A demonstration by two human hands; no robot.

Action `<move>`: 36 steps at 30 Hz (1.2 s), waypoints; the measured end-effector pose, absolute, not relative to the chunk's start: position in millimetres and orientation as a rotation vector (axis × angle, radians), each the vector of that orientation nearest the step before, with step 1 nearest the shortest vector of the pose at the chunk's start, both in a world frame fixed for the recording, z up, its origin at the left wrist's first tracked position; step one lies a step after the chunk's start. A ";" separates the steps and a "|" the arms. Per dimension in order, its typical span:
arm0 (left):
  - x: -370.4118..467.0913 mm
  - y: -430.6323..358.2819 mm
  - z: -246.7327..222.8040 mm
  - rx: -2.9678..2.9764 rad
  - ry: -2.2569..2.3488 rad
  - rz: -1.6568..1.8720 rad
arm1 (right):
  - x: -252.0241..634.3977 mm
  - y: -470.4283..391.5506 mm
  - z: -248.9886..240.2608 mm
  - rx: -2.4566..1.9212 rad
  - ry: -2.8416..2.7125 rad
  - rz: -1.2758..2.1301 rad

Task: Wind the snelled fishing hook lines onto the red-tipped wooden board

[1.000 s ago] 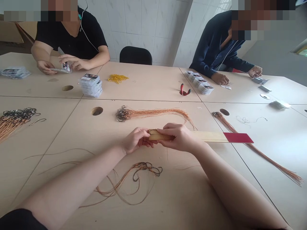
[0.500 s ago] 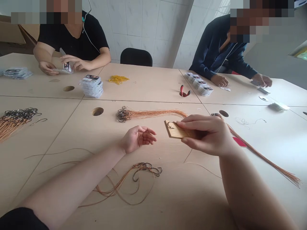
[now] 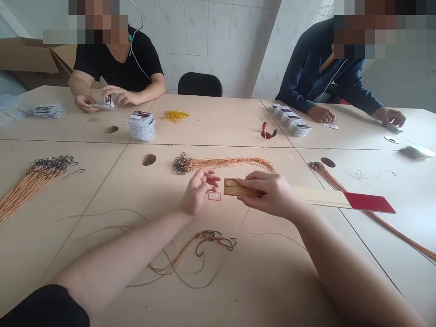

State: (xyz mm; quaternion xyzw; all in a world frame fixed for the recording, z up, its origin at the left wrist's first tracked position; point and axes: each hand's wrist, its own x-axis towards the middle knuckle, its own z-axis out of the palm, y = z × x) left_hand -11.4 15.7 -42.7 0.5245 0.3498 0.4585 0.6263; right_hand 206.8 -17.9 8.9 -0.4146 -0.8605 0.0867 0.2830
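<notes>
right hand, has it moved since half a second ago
Yes: the right hand has moved left, judged against the red-handled tool farther back.

I see yellow bands (image 3: pixel 176 116) toward the far edge of the beige bench (image 3: pixel 221 127), orange cords (image 3: pixel 228 161) and a red-ended pale strip (image 3: pixel 329 199).
</notes>
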 end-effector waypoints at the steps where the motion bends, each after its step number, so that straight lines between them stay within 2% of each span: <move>1: -11.8 14.2 -42.8 1.312 0.887 1.118 | 203.9 -16.5 2.2 -1.143 -2.322 0.210; 6: -14.3 -2.3 -39.2 2.031 1.137 1.065 | 191.5 -11.4 -27.8 -1.191 -2.391 0.146; 10: -14.8 -12.6 -34.5 2.291 1.169 0.969 | 187.0 -8.6 -41.8 -1.214 -2.390 0.123; 14: -17.1 -6.3 -36.0 2.347 1.249 0.956 | 184.2 -6.9 -48.3 -1.216 -2.408 0.076; 22: -15.0 7.4 -47.9 2.328 1.327 0.708 | 176.2 -10.7 -53.7 -1.240 -2.429 0.103; 36: -8.2 4.1 -49.0 2.391 1.392 0.690 | 181.6 -11.8 -51.8 -1.241 -2.443 0.229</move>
